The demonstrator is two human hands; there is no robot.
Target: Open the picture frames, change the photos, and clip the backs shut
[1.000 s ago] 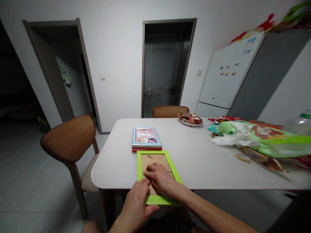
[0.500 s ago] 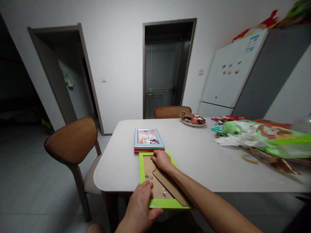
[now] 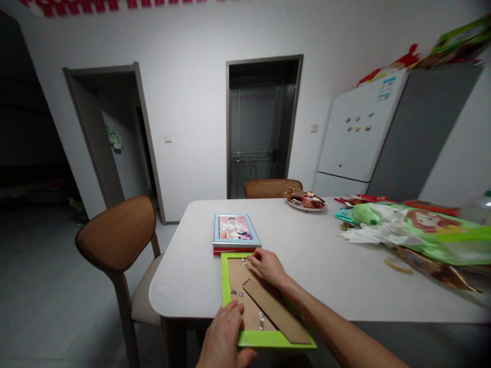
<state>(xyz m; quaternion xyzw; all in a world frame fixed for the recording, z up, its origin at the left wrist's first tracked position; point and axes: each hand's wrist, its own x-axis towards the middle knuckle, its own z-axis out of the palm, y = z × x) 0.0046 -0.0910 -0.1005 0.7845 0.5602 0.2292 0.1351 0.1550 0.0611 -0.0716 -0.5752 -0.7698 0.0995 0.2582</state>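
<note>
A green picture frame [image 3: 225,278] lies face down over the table's front edge, its brown backing board [image 3: 251,318] and folded-out stand [image 3: 282,313] upward. Small metal clips [image 3: 261,321] sit along the backing's edges. My left hand [image 3: 226,329] grips the frame's lower left corner, thumb at the near edge and fingers on top. Near the frame's far edge, my right hand [image 3: 270,268] has its fingers curled together beside the top clip [image 3: 244,262]. Whether anything is between those fingertips is hidden. Just beyond lies a light blue picture frame [image 3: 217,230] on a red one [image 3: 230,250].
On the white table [image 3: 184,266] are a plate [image 3: 307,207] with wrapped items, a green plastic bag [image 3: 441,240], crumpled white tissue [image 3: 378,232] and a tape roll [image 3: 398,265]. Wooden chairs stand left [image 3: 118,235] and behind [image 3: 272,188]. A fridge [image 3: 353,148] is at right.
My right hand has drawn slightly right, uncovering the top metal clip. The left hand keeps its hold on the frame. The camera view has tilted up, so everything sits lower.
</note>
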